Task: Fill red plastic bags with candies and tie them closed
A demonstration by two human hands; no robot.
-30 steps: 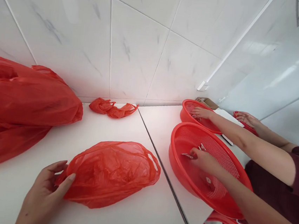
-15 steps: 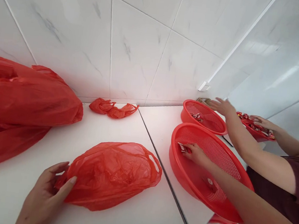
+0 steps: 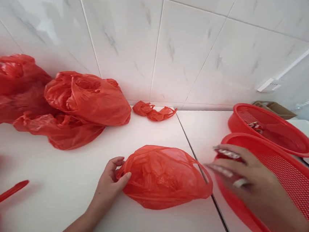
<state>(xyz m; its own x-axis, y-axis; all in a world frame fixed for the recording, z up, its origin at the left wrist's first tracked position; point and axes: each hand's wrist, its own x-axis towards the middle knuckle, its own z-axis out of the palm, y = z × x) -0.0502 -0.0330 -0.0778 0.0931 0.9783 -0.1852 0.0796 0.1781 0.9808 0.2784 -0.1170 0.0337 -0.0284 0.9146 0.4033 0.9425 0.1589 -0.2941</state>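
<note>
A red plastic bag (image 3: 162,178) lies on the white table, its mouth partly spread and a handle loop at its right end. My left hand (image 3: 112,179) pinches the bag's left edge between thumb and fingers. Over the near rim of a red perforated basket (image 3: 296,180), my right hand (image 3: 259,184) is closed on small wrapped packets, smeared by motion. One dark red packet (image 3: 231,154) with white lettering sticks out from its fingers. That hand is just right of the bag's handle and apart from it.
Several filled red bags (image 3: 90,99) are heaped at the left by the tiled wall. A crumpled red bag (image 3: 155,112) lies at the back. Behind the near basket stands a second red basket (image 3: 273,129) with a few packets, and a cardboard box (image 3: 280,110) beyond. A seam divides the tabletops.
My right hand has lifted packets out of the near basket and moved toward the bag. My left hand keeps its hold on the bag. The view has turned left; the other person is out of sight.
</note>
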